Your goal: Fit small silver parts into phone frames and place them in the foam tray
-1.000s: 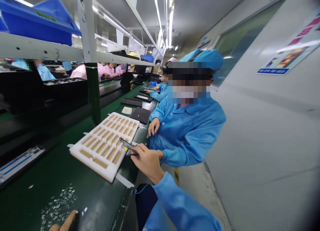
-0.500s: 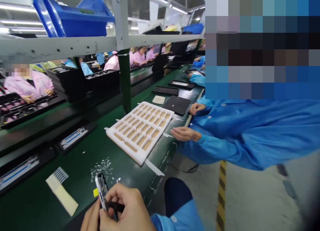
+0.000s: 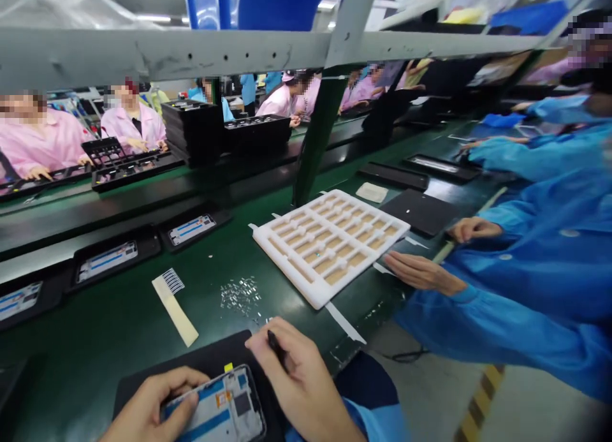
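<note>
In the lower middle, my left hand [image 3: 160,397] grips an opened phone frame [image 3: 229,407] by its edge, thumb on top. The frame shows blue strips, an orange patch and a yellow tab [image 3: 228,367] at its upper edge. It lies tilted over a black mat [image 3: 191,359]. Right of it, my right hand [image 3: 301,378] is closed around a slim black tool [image 3: 274,341]; most of the tool is hidden, so its kind is unclear. Just beyond my right fingertips lie many small silvery pieces [image 3: 240,295], scattered on the green bench.
A cream strip with a striped end [image 3: 176,314] lies left. Phone frames in black trays [image 3: 108,260] line the bench behind. A white slotted tray [image 3: 318,295] sits ahead. At right, a co-worker's hand [image 3: 425,273] is near it. A slanted post [image 3: 318,132] rises behind.
My view has turned left. The phone frame has gone from upright between both hands to lying nearly flat in my left hand. My right hand has moved away from it with the black tool.
</note>
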Demonstrator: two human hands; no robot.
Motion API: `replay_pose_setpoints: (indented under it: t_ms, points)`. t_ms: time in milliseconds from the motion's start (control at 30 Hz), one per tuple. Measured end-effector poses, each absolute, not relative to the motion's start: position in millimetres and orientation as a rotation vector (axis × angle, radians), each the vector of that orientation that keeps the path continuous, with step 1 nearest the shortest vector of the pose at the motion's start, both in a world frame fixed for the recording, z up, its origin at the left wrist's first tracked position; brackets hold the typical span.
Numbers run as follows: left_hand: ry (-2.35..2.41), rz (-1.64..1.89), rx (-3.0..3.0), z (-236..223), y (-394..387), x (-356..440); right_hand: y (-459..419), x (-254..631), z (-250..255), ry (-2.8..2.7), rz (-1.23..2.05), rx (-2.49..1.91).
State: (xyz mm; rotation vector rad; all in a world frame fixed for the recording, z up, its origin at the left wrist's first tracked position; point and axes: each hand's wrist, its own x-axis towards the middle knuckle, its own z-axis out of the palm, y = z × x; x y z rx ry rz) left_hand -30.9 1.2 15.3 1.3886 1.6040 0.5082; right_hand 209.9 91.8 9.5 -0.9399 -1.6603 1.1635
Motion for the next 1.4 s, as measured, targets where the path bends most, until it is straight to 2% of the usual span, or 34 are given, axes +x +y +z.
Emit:
replay_pose_setpoints:
  t_ms: [267, 467, 600, 1400]
  points:
    - [1.546, 0.331, 1.437, 11, 12, -26, 86, 206, -7, -1.912, 1.151, -0.729]
    - [1.587, 0.411, 1.437, 10, 10, -25, 79, 204, -13, -1.709, 1.163, -0.806]
    - [1.605, 0.416, 1.464, 7, 10, -24, 79, 199, -15, -1.811, 1.307, -0.807]
    - [1.625, 0.447, 1.447, 2, 7, -22, 83, 199, -3, -1.992, 1.263, -0.755]
